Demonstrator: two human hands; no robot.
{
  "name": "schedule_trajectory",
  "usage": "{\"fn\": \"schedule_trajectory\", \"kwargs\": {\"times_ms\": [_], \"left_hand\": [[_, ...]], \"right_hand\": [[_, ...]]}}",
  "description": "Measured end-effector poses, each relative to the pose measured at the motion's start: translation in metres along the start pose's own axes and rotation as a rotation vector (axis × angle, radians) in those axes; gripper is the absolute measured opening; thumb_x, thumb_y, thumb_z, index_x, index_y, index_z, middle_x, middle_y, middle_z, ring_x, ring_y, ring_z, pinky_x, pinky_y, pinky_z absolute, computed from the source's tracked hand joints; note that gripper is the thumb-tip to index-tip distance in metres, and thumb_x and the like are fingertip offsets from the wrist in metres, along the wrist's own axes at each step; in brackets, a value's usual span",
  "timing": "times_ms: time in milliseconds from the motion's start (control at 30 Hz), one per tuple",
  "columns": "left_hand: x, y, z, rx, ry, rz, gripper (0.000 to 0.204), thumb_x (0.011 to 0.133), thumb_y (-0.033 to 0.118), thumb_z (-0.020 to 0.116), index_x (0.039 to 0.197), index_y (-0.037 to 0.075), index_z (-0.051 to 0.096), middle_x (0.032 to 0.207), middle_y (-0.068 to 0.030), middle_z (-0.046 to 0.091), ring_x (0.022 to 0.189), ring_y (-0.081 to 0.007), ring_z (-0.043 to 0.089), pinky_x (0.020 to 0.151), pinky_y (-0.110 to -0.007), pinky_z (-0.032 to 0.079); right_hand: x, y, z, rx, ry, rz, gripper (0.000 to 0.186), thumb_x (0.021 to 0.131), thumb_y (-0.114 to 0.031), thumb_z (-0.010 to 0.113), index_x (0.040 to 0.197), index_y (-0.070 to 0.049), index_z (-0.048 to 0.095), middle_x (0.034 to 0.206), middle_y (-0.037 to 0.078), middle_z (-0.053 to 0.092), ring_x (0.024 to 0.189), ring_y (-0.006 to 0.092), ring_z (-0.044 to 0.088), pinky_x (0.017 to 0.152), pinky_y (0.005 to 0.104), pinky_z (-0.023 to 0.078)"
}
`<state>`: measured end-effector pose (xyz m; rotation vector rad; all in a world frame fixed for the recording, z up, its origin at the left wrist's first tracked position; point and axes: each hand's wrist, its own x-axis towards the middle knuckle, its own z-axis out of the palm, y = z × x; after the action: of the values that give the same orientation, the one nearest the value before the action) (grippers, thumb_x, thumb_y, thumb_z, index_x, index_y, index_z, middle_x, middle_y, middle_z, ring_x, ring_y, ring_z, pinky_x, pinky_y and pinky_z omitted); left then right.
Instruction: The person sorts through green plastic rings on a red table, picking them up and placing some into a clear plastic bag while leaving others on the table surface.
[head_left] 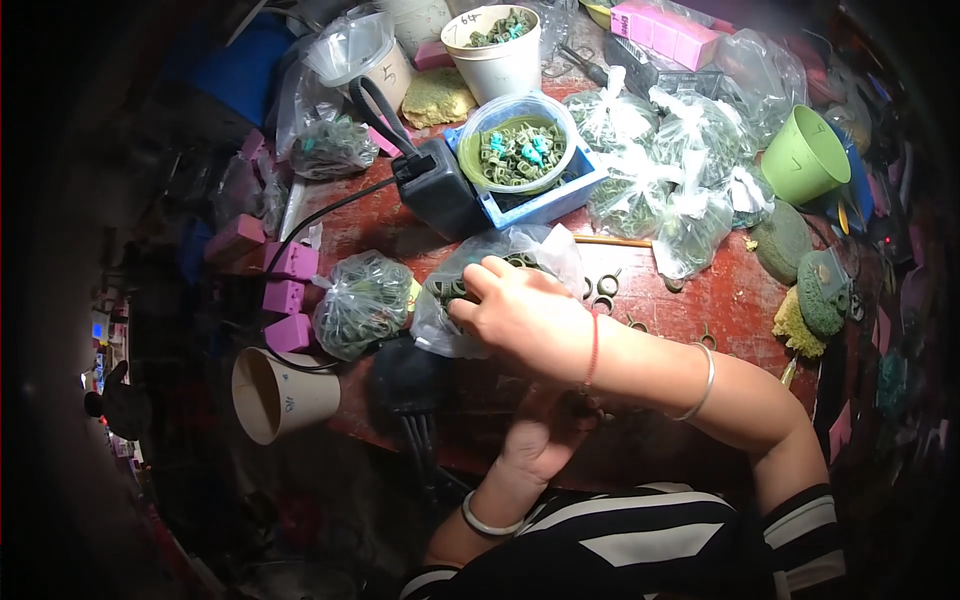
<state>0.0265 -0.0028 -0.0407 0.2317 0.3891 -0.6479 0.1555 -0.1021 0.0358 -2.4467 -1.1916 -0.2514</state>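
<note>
Handwriting marks the white tub point(500, 72) of green pieces and the green cup point(790, 160). Right hand point(520, 318), fingers bent, at the open bag point(432, 338), green rings point(445, 288) beside its fingertips; grip unclear. Left hand point(545, 445), part-hidden below: can't tell its hold.

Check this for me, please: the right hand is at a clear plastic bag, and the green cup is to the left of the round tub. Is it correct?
Not fully: the head view shows the green cup to the right of the round tub. The right hand is at a clear plastic bag.
</note>
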Motion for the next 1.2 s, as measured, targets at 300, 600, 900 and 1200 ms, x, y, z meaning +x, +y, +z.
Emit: {"fn": "schedule_trajectory", "kwargs": {"times_ms": [300, 600, 900, 1200], "left_hand": [[0.001, -0.003, 0.004, 0.07, 0.111, 0.049, 0.032, 0.101, 0.037, 0.06, 0.122, 0.013, 0.065, 0.11, -0.0046, 0.068, 0.098, -0.0216, 0.063, 0.074, -0.034, 0.052], [-0.004, 0.011, 0.03, 0.25, 0.161, 0.051, 0.026, 0.099, 0.016, 0.061, 0.125, 0.013, 0.061, 0.102, -0.0029, 0.065, 0.091, -0.0145, 0.061, 0.062, -0.025, 0.042], [-0.016, 0.016, 0.041, 0.424, 0.234, 0.285, 0.027, 0.098, 0.006, 0.062, 0.125, 0.006, 0.06, 0.098, -0.0031, 0.065, 0.082, -0.0125, 0.061, 0.06, -0.023, 0.045], [-0.001, 0.002, 0.02, 1.78, 0.169, 0.958, 0.037, 0.083, 0.0, 0.074, 0.119, -0.002, 0.066, 0.114, -0.0171, 0.068, 0.104, -0.035, 0.066, 0.092, -0.043, 0.052]], "right_hand": [[-0.017, -0.005, -0.002, 0.031, 0.13, 0.033, 0.024, 0.075, -0.012, 0.067, 0.099, -0.008, 0.065, 0.097, 0.009, 0.054, 0.092, 0.0272, 0.06, 0.07, 0.0346, 0.055], [-0.061, 0.006, -0.028, 0.325, 0.312, 0.153, 0.024, 0.075, -0.011, 0.072, 0.094, -0.003, 0.059, 0.09, 0.013, 0.055, 0.086, 0.0317, 0.059, 0.072, 0.0402, 0.051], [-0.016, 0.004, 0.016, 0.32, 0.244, 0.192, 0.015, 0.084, -0.012, 0.065, 0.092, -0.003, 0.057, 0.091, 0.015, 0.054, 0.083, 0.0351, 0.061, 0.069, 0.0447, 0.051], [-0.014, 0.006, 0.025, 0.316, 0.418, 0.236, 0.015, 0.079, -0.004, 0.068, 0.091, -0.003, 0.058, 0.089, 0.016, 0.052, 0.078, 0.0371, 0.059, 0.066, 0.0453, 0.05]]}}
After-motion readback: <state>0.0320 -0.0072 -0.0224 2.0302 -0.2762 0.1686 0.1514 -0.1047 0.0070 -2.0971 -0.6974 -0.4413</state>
